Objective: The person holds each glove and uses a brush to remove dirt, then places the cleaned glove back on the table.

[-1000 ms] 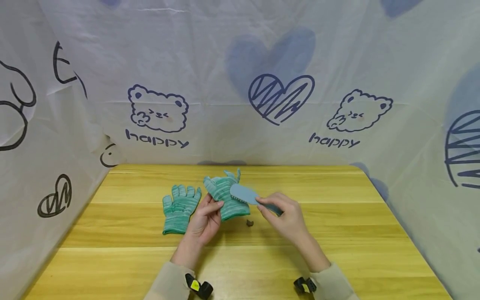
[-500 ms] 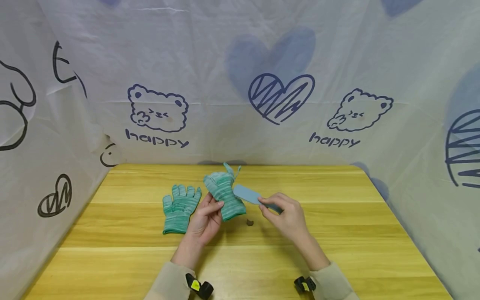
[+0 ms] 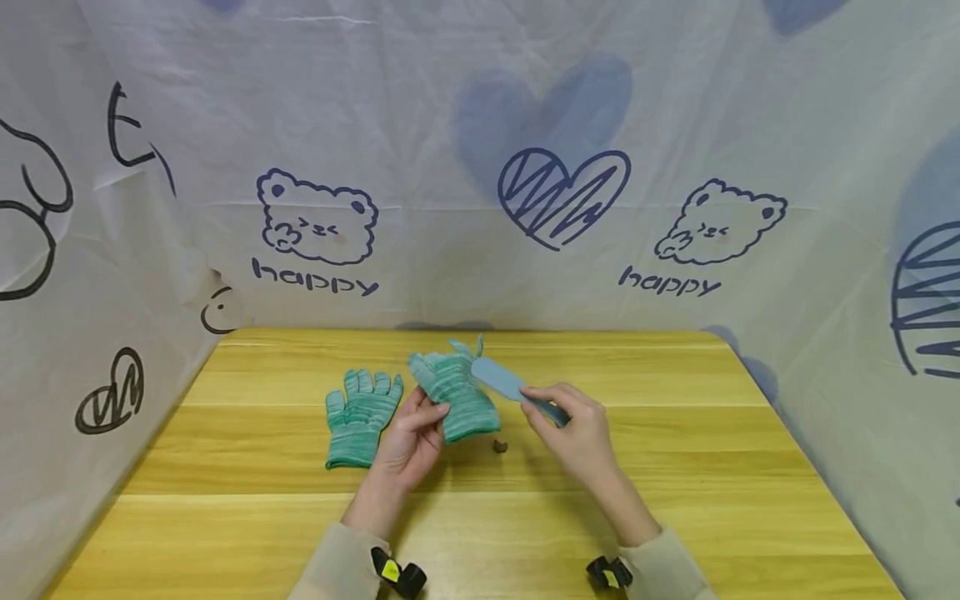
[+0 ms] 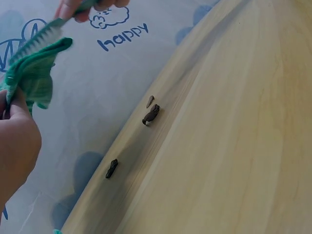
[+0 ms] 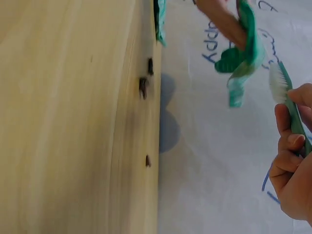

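Held glove (image 3: 465, 400): green-and-white knit, up in the air over mid-table, cuff toward the person.
Table (image 3: 712, 475): yellow wood-grain top, rounded far corners, far edge up against the cloth.
Cloth wall (image 3: 427, 125): pale, creased, at back and both sides; blue hearts, bear faces, "happy" lettering.
Second glove (image 3: 362, 425): flat on the wood, left of the held one, fingers spread and pointing away.
Dark bits (image 4: 151, 115): three on the wood in the wrist views; head view shows one, near the held cuff.
Left hand (image 3: 411, 442): thumb pinching the held glove's left edge; other fingers mostly hidden behind it.
Right hand (image 3: 576, 433): thumb and fingers curled closely round the brush handle.
Brush (image 3: 497, 379): blue-grey, pale bristles facing the glove; overlaps its right edge in head view, covering a little. Contact: cannot tell.
Sleeves (image 3: 341, 562): pale, black devices at both wrists.
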Motion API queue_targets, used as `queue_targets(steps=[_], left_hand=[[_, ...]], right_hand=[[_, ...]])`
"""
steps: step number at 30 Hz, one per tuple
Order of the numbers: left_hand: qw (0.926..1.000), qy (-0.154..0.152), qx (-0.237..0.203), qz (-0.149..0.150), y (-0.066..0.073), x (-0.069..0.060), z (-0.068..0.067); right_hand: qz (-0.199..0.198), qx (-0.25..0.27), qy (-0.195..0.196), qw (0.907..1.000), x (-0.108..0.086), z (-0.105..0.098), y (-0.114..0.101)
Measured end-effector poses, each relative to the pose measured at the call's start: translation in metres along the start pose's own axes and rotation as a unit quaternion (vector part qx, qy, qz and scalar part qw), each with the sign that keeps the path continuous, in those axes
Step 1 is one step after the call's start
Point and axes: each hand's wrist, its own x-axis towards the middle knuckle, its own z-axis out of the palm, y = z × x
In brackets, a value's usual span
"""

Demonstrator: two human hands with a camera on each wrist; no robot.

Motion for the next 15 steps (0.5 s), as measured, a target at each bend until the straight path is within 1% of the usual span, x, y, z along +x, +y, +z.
queue_targets(steps=[4, 7, 11, 15], left_hand=[[0.9989, -0.012, 0.040, -0.020, -0.001, -0.001, 0.001], [0.9988, -0.015, 0.039, -0.025, -0.001, -0.001, 0.003], [0.9993, -0.020, 0.026, -0.017, -0.001, 0.000, 0.003], [0.9997, -0.017, 0.015, -0.012, -0.002, 0.001, 0.003]], right_hand=[[-0.031, 0.041, -0.024, 0.9984, -0.001, 0.005, -0.004], [-0.048, 0.052, -0.040, 0.9967, -0.002, 0.008, -0.003], [-0.022, 0.062, -0.054, 0.9964, -0.004, 0.009, 0.002], [0.029, 0.052, -0.085, 0.9946, -0.005, 0.007, 0.008]])
